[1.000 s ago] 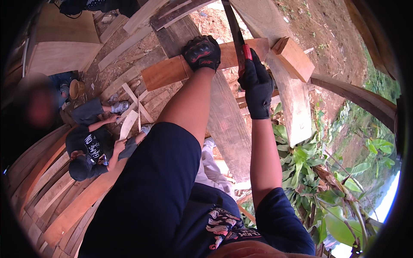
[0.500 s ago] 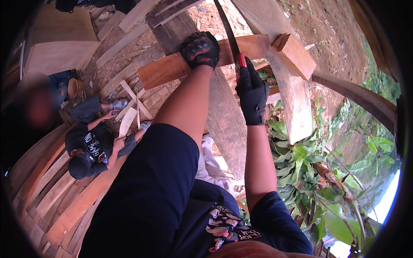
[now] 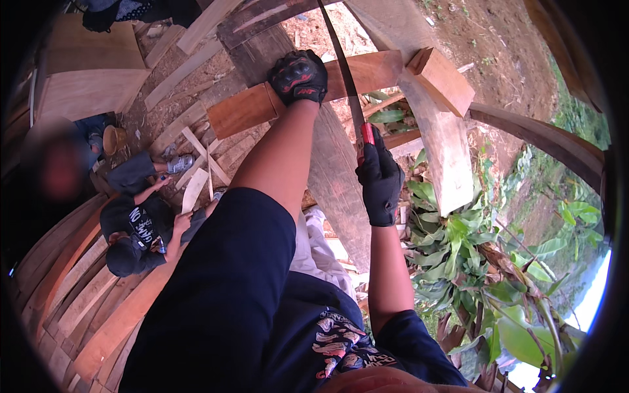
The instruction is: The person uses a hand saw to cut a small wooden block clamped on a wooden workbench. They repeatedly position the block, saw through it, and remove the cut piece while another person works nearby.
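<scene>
Right hand [image 3: 380, 183], in a black glove, closed tight round the red handle [image 3: 367, 135] of a handsaw, grip low & just below the plank. Saw blade [image 3: 341, 62] runs up from the handle, dark & narrow, crossing the reddish-brown plank [image 3: 246, 108] approx. at its middle, w/ the tip passing out of frame at top. Left hand [image 3: 299, 76], also black-gloved w/ red knuckle pads, pressed flat & closed over the plank's top edge, just left of the blade. Plank lies crosswise over a broad dark timber [image 3: 334, 177]; its right end meets a short wooden block [image 3: 442, 78] set on a pale curved beam [image 3: 439, 150]. Below left, a second person [image 3: 134, 226] in black shirt & cap crouches among stacked curved boards [image 3: 72, 288]. Green leafy plants [image 3: 472, 262] fill the lower right; bare reddish soil [image 3: 478, 33] shows top right.
</scene>
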Available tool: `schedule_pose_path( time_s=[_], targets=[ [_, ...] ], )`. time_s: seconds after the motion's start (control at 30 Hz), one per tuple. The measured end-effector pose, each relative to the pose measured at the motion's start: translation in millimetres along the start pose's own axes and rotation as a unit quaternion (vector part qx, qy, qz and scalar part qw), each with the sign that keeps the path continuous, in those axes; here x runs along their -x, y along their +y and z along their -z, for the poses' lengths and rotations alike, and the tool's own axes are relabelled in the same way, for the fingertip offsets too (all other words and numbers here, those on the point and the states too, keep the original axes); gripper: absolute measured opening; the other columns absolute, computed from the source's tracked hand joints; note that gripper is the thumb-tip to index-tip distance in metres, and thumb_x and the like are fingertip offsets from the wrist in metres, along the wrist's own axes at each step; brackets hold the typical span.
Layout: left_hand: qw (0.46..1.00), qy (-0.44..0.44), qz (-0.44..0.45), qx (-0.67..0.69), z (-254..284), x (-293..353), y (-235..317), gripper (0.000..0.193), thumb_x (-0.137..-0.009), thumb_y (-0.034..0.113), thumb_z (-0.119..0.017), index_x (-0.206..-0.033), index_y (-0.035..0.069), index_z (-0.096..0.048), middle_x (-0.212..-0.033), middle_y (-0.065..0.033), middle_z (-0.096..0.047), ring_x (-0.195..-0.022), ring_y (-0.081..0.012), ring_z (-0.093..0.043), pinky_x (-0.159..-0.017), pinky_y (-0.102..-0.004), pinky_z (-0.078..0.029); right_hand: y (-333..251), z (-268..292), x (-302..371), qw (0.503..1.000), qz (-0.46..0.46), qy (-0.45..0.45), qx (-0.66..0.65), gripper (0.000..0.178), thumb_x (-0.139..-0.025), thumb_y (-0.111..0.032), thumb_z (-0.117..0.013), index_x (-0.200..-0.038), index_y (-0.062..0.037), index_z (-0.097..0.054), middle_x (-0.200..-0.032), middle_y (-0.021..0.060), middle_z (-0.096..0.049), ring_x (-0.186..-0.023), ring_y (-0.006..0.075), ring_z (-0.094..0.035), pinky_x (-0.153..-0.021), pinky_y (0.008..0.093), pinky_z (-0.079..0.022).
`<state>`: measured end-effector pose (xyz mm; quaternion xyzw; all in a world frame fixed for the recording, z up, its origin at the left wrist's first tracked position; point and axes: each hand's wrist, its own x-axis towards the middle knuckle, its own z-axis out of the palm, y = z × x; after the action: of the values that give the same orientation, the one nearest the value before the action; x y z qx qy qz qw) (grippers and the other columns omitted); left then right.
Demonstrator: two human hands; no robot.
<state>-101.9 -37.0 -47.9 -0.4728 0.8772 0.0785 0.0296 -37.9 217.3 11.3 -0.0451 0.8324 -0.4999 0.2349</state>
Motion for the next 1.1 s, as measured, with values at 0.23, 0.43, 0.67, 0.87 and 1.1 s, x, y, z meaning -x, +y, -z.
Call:
schedule_pose_path(
  time_s=[0.23, 0.43, 0.67, 0.87, 1.1],
  targets=[
    [1.0, 0.015, 0.003, 0.002, -5.2, -3.5, -2.5, 0.049, -0.109, 0.038, -0.039, -0.109, 0.013, -0.081, -0.118, -0.0149, -0.079, -0.113, -0.0358, -0.074, -0.098, -0.0524, -0.056, -43.0, 30.4, 27.8, 0.999, -0.037, -0.01, -0.006, 0.047, -0.112, -0.033, -0.063, -0.15, -0.0064, -0.067, -0.07, 0.0032, -0.064, -0.061, 0.009, -0.062, -0.06, 0.03, -0.049],
    [1.0, 0.011, -0.005, -0.003, -0.4, -0.9, -0.4, 0.047, -0.108, 0.037, -0.041, -0.11, 0.013, -0.081, -0.119, -0.0146, -0.079, -0.114, -0.0348, -0.074, -0.098, -0.053, -0.056, -49.1, 14.5, -9.5, 0.999, -0.008, -0.021, 0.037, 0.044, -0.11, -0.034, -0.065, -0.143, -0.0058, -0.072, -0.069, 0.0071, -0.066, -0.061, 0.0115, -0.064, -0.062, 0.0348, -0.052],
    [1.0, 0.002, -0.016, 0.01, -0.1, -1.6, -2.9, 0.046, -0.109, 0.037, -0.041, -0.11, 0.015, -0.08, -0.119, -0.014, -0.078, -0.115, -0.0341, -0.073, -0.099, -0.0528, -0.056, -51.6, -9.2, -50.3, 0.997, 0.05, 0.0, 0.056, 0.043, -0.108, -0.037, -0.067, -0.137, -0.0055, -0.076, -0.074, 0.0146, -0.072, -0.066, 0.0202, -0.071, -0.067, 0.0389, -0.055],
    [1.0, 0.002, -0.006, -0.005, -3.2, -2.9, -1.9, 0.047, -0.109, 0.038, -0.04, -0.111, 0.013, -0.08, -0.12, -0.0142, -0.078, -0.115, -0.0339, -0.073, -0.099, -0.0514, -0.056, -46.6, -15.6, -71.5, 0.998, 0.031, -0.002, 0.053, 0.043, -0.109, -0.037, -0.065, -0.137, -0.006, -0.076, -0.085, 0.0214, -0.077, -0.078, 0.0294, -0.078, -0.074, 0.0432, -0.057],
    [0.999, 0.036, 0.029, 0.017, -15.4, -4.1, -1.9, 0.04, -0.104, 0.037, -0.047, -0.106, 0.014, -0.08, -0.115, -0.0145, -0.078, -0.113, -0.0334, -0.073, -0.097, -0.0495, -0.056, -44.5, -21.6, -46.8, 0.997, 0.052, 0.036, 0.052, 0.041, -0.109, -0.033, -0.065, -0.139, -0.0058, -0.074, -0.1, 0.0242, -0.079, -0.087, 0.0317, -0.08, -0.079, 0.0424, -0.058]
  ],
)
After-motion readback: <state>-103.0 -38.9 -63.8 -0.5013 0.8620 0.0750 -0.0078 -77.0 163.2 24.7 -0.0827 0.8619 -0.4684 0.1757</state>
